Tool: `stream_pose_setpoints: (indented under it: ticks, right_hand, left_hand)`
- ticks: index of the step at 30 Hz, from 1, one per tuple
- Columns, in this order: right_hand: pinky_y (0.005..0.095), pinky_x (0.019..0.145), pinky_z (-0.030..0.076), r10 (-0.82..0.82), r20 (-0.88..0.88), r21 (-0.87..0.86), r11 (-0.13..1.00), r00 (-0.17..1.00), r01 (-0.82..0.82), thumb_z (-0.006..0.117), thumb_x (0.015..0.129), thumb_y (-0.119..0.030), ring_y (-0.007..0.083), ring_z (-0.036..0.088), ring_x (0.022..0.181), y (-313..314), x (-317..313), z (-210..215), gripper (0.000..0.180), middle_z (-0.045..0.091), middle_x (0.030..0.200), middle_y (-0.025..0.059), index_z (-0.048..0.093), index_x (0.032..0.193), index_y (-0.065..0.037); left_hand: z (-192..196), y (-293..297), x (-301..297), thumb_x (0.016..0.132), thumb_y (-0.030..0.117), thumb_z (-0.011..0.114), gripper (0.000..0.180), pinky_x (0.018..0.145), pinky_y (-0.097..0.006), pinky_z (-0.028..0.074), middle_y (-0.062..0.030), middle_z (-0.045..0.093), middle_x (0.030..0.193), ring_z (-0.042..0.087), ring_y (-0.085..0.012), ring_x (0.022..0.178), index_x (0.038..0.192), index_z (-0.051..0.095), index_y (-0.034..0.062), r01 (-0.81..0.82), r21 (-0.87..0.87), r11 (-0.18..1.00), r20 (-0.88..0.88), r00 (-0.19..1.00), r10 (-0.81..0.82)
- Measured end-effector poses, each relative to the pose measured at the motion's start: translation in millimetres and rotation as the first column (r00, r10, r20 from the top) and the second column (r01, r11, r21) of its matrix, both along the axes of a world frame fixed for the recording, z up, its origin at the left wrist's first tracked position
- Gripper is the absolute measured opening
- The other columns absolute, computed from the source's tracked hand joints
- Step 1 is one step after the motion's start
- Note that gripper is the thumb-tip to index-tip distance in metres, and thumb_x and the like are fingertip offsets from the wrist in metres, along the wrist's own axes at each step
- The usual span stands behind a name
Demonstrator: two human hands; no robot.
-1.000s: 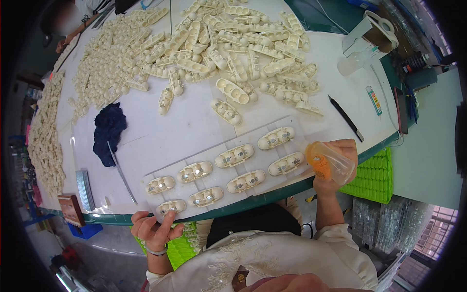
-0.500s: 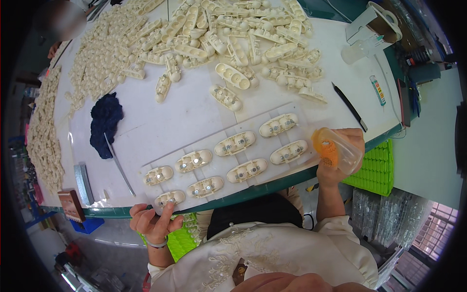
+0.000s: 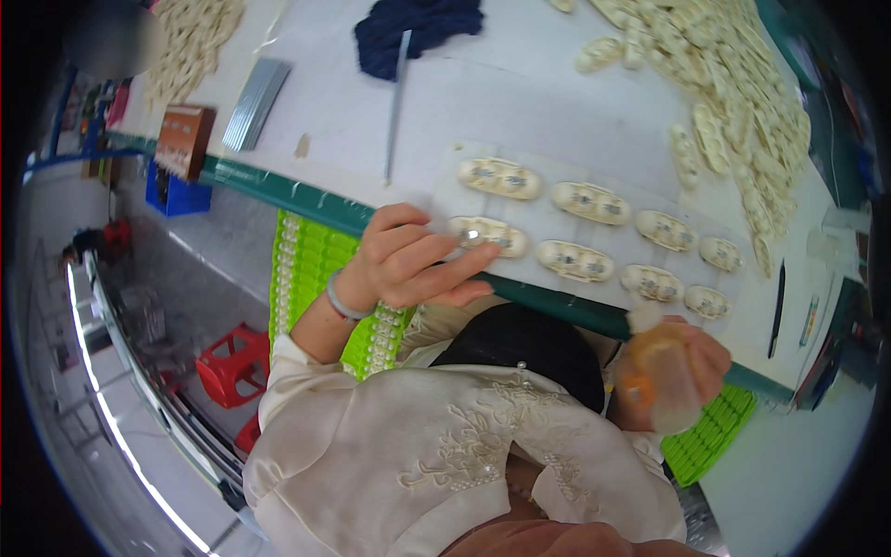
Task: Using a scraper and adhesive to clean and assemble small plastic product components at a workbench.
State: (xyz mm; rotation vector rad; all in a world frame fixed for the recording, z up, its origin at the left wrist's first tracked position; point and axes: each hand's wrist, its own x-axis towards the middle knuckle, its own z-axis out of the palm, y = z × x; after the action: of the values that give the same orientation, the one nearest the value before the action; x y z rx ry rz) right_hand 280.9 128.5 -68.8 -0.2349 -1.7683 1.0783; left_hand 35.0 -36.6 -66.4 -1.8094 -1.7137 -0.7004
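White bench (image 3: 520,102): L hand (image 3: 408,265) fingers spread, steadying clear tray (image 3: 594,232) at edge; R hand (image 3: 673,371) gripping orange-tinted cup (image 3: 654,367) clear of parts

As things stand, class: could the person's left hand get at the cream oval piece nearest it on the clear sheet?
Probably yes. The left hand lies at the table edge with its fingertips at that cream oval piece on the clear sheet; nothing lies between them.
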Motion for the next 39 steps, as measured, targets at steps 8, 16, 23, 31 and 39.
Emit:
stream_pose_setpoints:
  ticks: [8, 16, 23, 31, 39]
  right_hand:
    - [0.0413, 0.068, 0.054, 0.362, 0.095, 0.158, 0.914, 0.927, -0.373, 0.073, 0.065, 0.005, 0.0306, 0.063, 0.070, -19.0, -74.8, 2.6, 0.034, 0.057, 0.098, 0.0230, 0.056, 0.095, 0.004]
    - [0.0308, 0.072, 0.053, 0.154, 0.276, 0.266, 0.936, 0.949, -0.229, 0.076, 0.069, -0.008, 0.0239, 0.060, 0.085, -29.5, -78.5, 2.5, 0.038, 0.056, 0.097, 0.0171, 0.054, 0.099, 0.000]
    - [0.0270, 0.068, 0.049, 0.064, 0.324, 0.336, 0.925, 0.944, -0.178, 0.080, 0.066, -0.016, 0.0204, 0.057, 0.083, -32.9, -85.7, 2.4, 0.042, 0.059, 0.094, 0.0125, 0.055, 0.098, -0.002]
    - [0.0280, 0.061, 0.047, 0.008, 0.279, 0.367, 0.923, 0.960, -0.114, 0.069, 0.078, -0.022, 0.0220, 0.056, 0.080, -17.4, -73.2, -3.5, 0.029, 0.059, 0.090, 0.0095, 0.057, 0.093, -0.001]
    - [0.0285, 0.070, 0.051, 0.035, 0.165, 0.365, 0.926, 0.986, -0.094, 0.076, 0.066, -0.007, 0.0209, 0.057, 0.083, -25.3, -88.8, 6.2, 0.034, 0.059, 0.093, 0.0136, 0.060, 0.095, 0.003]
  left_hand:
    - [-8.1, -15.4, 0.0, 0.074, 0.053, 0.065, 0.032, 0.067, -0.028, 0.046, -0.0010, 0.034, 0.089, 0.040, -0.0147, 0.085, 0.089, 0.071, 0.0251, -0.013, 0.080, 0.997, -0.010, 1.000, 0.014]
    - [-19.3, -21.4, -5.5, 0.072, 0.033, 0.072, 0.029, 0.052, -0.027, 0.042, -0.0022, 0.041, 0.078, 0.045, -0.0169, 0.059, 0.064, 0.054, 0.0109, 0.101, 0.330, 0.938, 0.241, 0.952, -0.188]
    - [-24.0, -30.0, 23.3, 0.068, 0.018, 0.075, 0.028, 0.040, -0.023, 0.033, -0.0017, 0.048, 0.063, 0.043, -0.0141, 0.047, 0.061, 0.050, 0.0077, 0.206, 0.325, 0.923, 0.420, 0.843, -0.336]
    - [3.5, 7.8, 98.1, 0.076, 0.018, 0.067, 0.016, 0.052, -0.031, 0.045, -0.0050, 0.053, 0.078, 0.055, -0.0194, 0.064, 0.080, 0.056, 0.0074, 0.559, 0.418, 0.716, 0.745, 0.241, -0.623]
    - [58.6, 98.8, 227.6, 0.087, 0.037, 0.052, 0.056, 0.084, -0.039, 0.041, -0.0179, 0.045, 0.106, 0.049, -0.0300, 0.098, 0.126, 0.033, 0.0009, 0.747, 0.656, 0.106, 0.717, -0.574, -0.395]
